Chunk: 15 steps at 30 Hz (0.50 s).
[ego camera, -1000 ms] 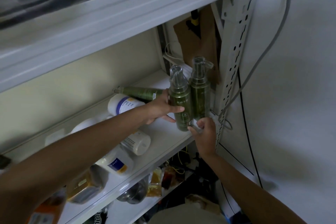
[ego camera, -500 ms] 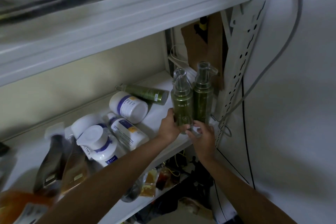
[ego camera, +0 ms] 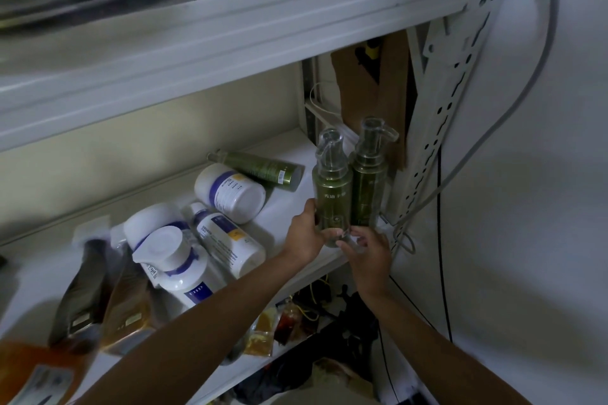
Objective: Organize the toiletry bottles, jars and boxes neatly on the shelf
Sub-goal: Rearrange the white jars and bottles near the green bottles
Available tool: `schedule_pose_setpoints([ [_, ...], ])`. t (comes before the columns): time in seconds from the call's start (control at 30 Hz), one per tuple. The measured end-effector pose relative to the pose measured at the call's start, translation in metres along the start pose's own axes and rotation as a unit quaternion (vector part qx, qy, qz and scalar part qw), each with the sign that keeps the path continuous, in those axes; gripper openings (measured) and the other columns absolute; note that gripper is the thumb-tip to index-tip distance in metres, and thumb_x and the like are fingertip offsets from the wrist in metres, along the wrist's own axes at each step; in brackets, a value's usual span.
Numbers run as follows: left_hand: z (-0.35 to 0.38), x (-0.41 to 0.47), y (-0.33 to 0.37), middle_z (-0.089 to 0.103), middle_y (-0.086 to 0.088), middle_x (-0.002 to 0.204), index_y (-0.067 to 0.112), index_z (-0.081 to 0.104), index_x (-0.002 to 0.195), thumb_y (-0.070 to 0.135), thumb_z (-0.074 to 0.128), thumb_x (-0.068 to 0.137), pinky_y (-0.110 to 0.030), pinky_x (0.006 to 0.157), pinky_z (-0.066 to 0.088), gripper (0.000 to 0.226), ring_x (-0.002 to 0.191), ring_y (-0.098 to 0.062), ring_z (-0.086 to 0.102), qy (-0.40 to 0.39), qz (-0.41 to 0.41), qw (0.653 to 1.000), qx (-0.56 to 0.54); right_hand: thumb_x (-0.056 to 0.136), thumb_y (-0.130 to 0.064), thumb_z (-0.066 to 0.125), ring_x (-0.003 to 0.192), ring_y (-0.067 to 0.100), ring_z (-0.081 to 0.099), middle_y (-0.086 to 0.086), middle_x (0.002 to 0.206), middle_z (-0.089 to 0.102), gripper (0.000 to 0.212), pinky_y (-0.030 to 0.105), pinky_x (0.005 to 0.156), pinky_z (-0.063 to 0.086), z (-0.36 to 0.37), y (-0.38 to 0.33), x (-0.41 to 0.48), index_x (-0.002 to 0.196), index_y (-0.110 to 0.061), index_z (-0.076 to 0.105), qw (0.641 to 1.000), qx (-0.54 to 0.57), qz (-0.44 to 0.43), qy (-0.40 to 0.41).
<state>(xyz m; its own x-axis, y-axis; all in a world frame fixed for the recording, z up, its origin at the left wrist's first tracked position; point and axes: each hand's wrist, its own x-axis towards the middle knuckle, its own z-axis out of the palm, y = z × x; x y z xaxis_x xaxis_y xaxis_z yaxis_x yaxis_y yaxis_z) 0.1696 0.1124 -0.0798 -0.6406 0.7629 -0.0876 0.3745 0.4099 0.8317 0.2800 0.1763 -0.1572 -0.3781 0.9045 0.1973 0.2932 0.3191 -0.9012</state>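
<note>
Because the green pump bottle [ego camera: 332, 197] is being stood upright against its twin, both hands work low on it at the right front corner of the shelf [ego camera: 296, 154]. The left hand [ego camera: 304, 235] has its grip curled round the bottle's lower body, probably to steady it. The right hand [ego camera: 370, 251] has curled fingertips [ego camera: 345, 242] at the bottle's foot and seems to pinch it, likely nudging it into line. The second pump bottle [ego camera: 368, 184] stands touching it, just beside the perforated post [ego camera: 437, 141]. That makes a neat pair at the shelf's right end.

Towards the shelf's left, a green tube [ego camera: 263, 168], white jars [ego camera: 230, 192] and brown pouches [ego camera: 85, 299] lie jumbled, not yet sorted.

A second ago the left hand gripped the bottle higher, round its middle. Since then it has slid down towards the base, and the bottle now looks straighter and closer to its twin.
</note>
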Motion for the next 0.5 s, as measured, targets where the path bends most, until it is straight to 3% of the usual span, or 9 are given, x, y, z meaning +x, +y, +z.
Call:
schedule_pose_setpoints([
  [0.13,0.0004,-0.0001,-0.0002,0.064,-0.008,0.112,0.009,0.046,0.123,0.018,0.078,0.076,-0.023,0.077,0.046,0.058,0.097,-0.017,0.06,0.0,0.003,1.0,0.002,0.072,-0.019,0.078,0.084,0.01,0.048,0.002,0.091,0.06,0.029,0.008,0.068,0.035,-0.0002,0.0017,0.0004,0.097,-0.011,0.066,1.0,0.001,0.005,-0.007],
  [0.3,0.0024,-0.002,0.0001,0.064,-0.009,0.114,0.008,0.045,0.124,0.018,0.078,0.076,-0.023,0.079,0.045,0.059,0.097,-0.016,0.057,-0.004,0.009,1.0,-0.002,0.071,-0.018,0.079,0.087,0.016,0.052,0.004,0.092,0.059,0.03,0.029,0.073,0.044,-0.0011,0.0067,0.001,0.098,-0.013,0.065,1.0,-0.006,0.023,-0.014],
  [0.5,0.0038,-0.0014,-0.0018,0.064,-0.008,0.113,0.009,0.043,0.122,0.02,0.078,0.075,-0.028,0.083,0.049,0.059,0.101,-0.021,0.06,-0.009,0.008,1.0,0.006,0.077,-0.007,0.073,0.087,0.017,0.057,0.005,0.094,0.062,0.023,0.026,0.074,0.045,-0.0082,0.0084,0.0027,0.098,-0.012,0.064,0.999,0.004,0.02,-0.039],
])
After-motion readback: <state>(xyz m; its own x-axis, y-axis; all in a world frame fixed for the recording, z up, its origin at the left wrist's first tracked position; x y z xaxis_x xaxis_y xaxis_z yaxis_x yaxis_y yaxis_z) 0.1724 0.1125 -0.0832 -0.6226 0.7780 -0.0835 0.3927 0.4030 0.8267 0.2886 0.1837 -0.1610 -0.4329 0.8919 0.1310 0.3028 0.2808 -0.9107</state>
